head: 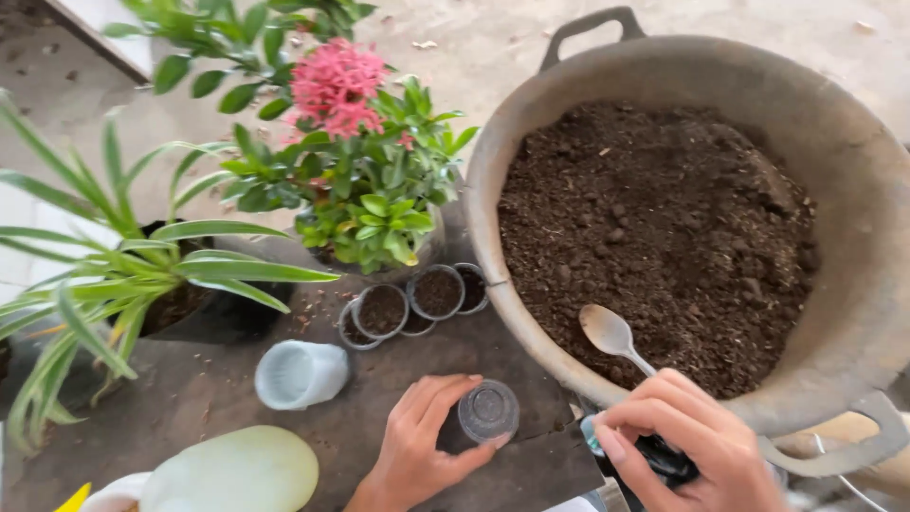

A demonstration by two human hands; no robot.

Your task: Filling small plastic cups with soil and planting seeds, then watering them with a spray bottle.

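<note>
Soil basin right of potted plants.

A small clear plastic cup is held upright on the dark counter, seen from above so that its round rim and see-through bottom are shown; no soil is seen inside it. It is gripped at its rim by the left hand, the thumb at the near side and the fingers curled over the far side. A metal spoon is held by its handle in the right hand. Its pale, dusty bowl is turned face up and tilted, and is raised over the near edge of the dark soil in the large grey basin.
</note>
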